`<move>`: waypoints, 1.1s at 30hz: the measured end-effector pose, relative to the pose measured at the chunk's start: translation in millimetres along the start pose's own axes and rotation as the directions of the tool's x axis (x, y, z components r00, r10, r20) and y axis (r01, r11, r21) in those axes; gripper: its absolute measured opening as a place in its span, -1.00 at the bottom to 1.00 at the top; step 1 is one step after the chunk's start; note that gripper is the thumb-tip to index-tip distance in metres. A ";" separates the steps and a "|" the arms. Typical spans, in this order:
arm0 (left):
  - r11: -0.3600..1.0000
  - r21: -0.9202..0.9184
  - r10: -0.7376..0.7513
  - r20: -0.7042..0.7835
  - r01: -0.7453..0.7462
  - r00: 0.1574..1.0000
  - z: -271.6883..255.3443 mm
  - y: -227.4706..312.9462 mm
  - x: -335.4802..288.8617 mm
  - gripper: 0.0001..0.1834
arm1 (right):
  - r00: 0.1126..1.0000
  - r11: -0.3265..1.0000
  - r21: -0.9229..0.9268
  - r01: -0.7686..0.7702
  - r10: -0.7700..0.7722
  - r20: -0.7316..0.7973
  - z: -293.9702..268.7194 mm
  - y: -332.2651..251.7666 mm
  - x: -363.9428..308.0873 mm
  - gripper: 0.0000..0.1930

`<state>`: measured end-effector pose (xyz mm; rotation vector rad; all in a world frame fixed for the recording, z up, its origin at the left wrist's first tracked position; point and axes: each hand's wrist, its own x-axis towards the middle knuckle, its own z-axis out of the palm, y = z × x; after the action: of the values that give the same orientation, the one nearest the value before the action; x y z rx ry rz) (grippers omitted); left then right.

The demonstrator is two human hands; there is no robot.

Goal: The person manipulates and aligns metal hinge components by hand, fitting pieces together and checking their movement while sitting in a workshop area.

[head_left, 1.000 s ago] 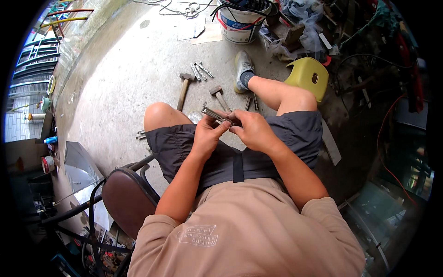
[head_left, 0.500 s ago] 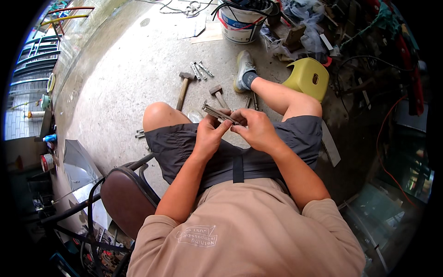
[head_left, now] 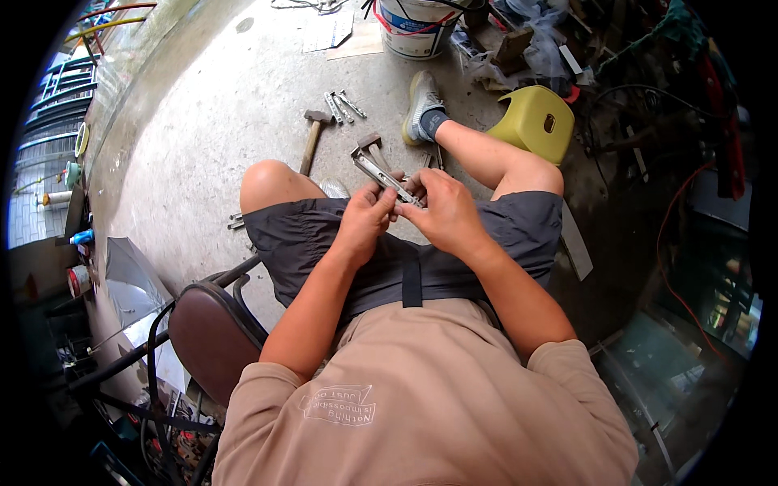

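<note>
Above my lap I hold a long, narrow silvery metal fitting (head_left: pixel 376 171) with holes along it, its far end pointing away and to the left. My left hand (head_left: pixel 362 217) pinches its middle between thumb and fingers. At its near end, my right hand (head_left: pixel 448 211) closes with thumb and fingertips on the same piece. A hammer (head_left: pixel 369 144) lies on the floor just beyond the fitting, its handle partly hidden. Another hammer (head_left: pixel 310 147) with a wooden handle rests farther left. Similar metal fittings (head_left: pixel 345 106) lie beyond the hammers.
More metal pieces (head_left: pixel 236 222) lie beside my left knee. A yellow-green stool (head_left: pixel 531 121) stands right of my foot. A white bucket (head_left: pixel 416 31) with dark hoses is ahead, near piled scrap and plastic bags (head_left: pixel 547 57). A brown-backed chair (head_left: pixel 212 340) stands at left.
The fitting has been turned in my hands, so a brighter, perforated face now shows. Both hands stay on it. The whole view has shifted slightly.
</note>
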<state>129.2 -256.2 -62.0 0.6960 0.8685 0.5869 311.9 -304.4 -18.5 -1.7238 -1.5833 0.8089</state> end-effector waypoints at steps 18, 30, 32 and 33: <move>0.908 0.410 0.066 0.060 -0.085 0.996 -7.4 -17.7 11.6 -0.72 | 0.964 0.963 0.126 -0.238 0.218 0.153 -9.9 16.2 -0.4 -0.62; 0.946 0.310 0.011 0.252 -0.091 0.968 -3.6 7.1 -0.2 -0.61 | 0.999 0.999 -0.028 0.015 -0.014 0.033 -44.0 32.1 8.1 -0.69; 0.932 0.344 0.011 0.281 -0.111 0.960 -2.9 12.1 -2.8 -0.59 | 1.000 0.998 -0.065 0.027 -0.027 -0.007 -52.9 37.3 13.8 -0.70; 0.947 0.308 -0.003 0.291 -0.091 0.957 -1.1 14.4 -5.3 -0.58 | 1.000 0.996 -0.081 0.029 -0.030 -0.007 -58.3 36.6 15.5 -0.72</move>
<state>123.0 -250.5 -49.2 1.0710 0.6795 0.3732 381.5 -294.3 -13.3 -1.7537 -1.6531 0.7313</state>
